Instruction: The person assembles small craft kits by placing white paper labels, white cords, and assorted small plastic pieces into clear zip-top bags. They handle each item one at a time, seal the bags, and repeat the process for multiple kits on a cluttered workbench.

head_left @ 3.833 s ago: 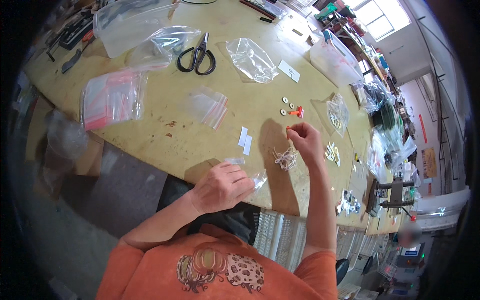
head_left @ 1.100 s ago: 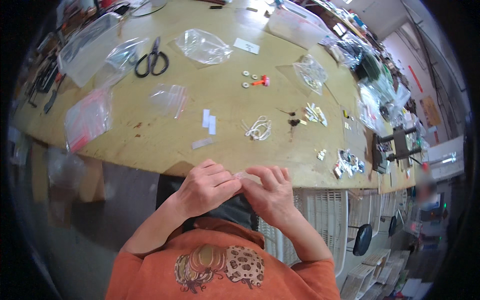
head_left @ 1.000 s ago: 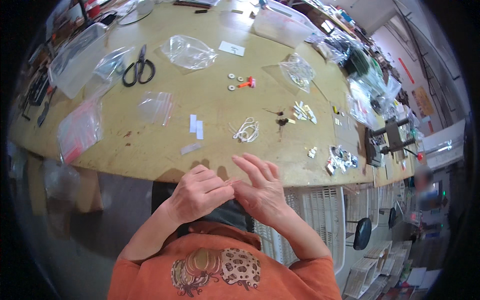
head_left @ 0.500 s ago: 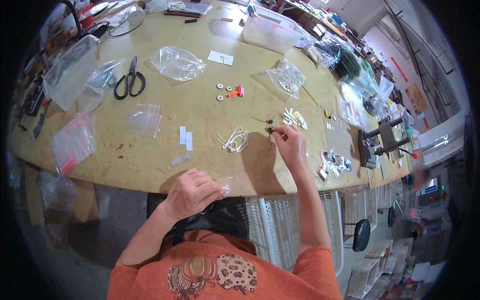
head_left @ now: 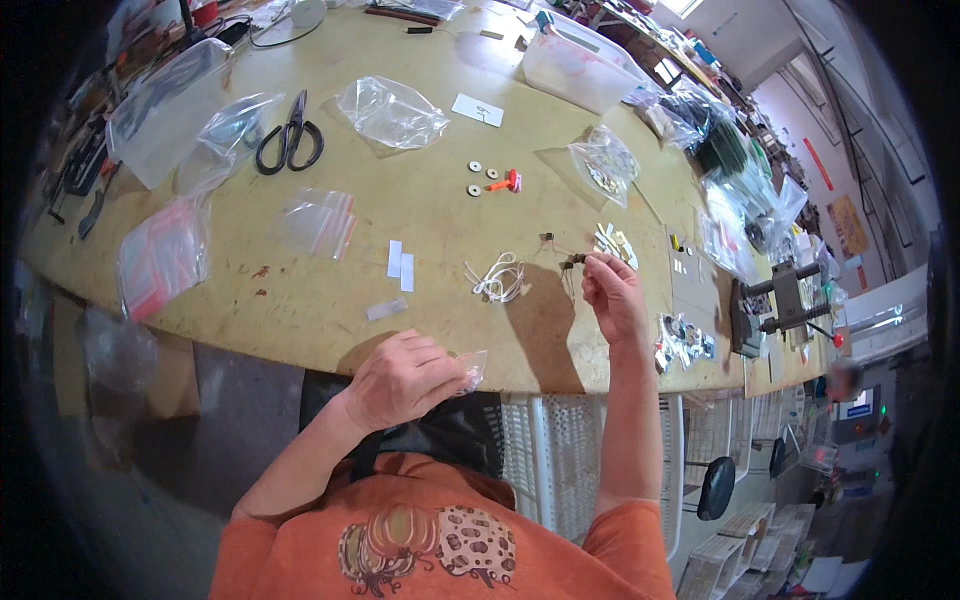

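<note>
My left hand (head_left: 403,378) is over the table's front edge, fingers closed on a small clear zip bag (head_left: 474,369) with tiny pieces inside that I cannot make out. My right hand (head_left: 617,300) pinches a small dark part with thin wire leads (head_left: 575,262) between thumb and fingertips, just above the table. Another small dark part (head_left: 548,237) with a wire lies just beyond it. To the left of my right hand is a loosely coiled white cord (head_left: 494,278). A pile of pale flat strips (head_left: 616,243) lies right behind my fingertips.
Black-handled scissors (head_left: 291,140), flat zip bags (head_left: 322,222), white strips (head_left: 395,259), round washers (head_left: 474,190) and an orange-red piece (head_left: 505,184) lie across the table (head_left: 420,180). To the right stand a small hand press (head_left: 785,300) and a pile of small parts (head_left: 683,341).
The whole view has shifted, with the table things farther right. My right hand has moved slightly right, and the dark parts are farther apart. My left hand keeps its hold on the bag.
</note>
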Demonstrator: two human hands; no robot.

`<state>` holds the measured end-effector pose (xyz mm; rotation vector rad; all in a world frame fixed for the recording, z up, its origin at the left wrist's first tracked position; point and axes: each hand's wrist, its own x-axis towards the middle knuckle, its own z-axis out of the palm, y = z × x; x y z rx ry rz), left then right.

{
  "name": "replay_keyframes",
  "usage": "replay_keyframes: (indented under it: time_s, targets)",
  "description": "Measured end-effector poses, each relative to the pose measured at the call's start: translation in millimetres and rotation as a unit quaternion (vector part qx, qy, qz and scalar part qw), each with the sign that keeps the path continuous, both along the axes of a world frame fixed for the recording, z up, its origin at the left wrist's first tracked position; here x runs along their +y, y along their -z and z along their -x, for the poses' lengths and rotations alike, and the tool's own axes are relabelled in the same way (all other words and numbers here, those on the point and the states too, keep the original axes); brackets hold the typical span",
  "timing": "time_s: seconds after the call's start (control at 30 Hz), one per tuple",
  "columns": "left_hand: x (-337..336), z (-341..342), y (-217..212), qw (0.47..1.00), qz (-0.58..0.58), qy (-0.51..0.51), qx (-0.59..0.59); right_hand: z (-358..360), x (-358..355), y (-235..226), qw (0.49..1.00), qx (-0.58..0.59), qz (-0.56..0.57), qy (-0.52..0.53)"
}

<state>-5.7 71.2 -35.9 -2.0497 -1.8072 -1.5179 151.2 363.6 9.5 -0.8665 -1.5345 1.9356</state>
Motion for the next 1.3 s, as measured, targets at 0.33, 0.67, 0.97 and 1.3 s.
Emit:
replay_keyframes:
  time_s: [0.33,0.67,0.97,1.3]
  targets:
    - [-4,-5,-3,0.996,-0.037,-0.070,0.030,-25,-96,-35,0.984,0.027,0.105,-0.140]
    - [-12,-10,-12,0.993,-0.055,-0.080,0.070,-29,-136,-46,0.979,-0.111,-0.039,-0.167]
    - [-10,-17,-22,0.991,-0.068,-0.035,0.107,-5,-164,-55,0.841,-0.189,-0.453,-0.227]
    - [1,-18,-19,0.996,-0.051,0.020,0.076,-31,-142,-47,0.773,-0.152,-0.488,-0.377]
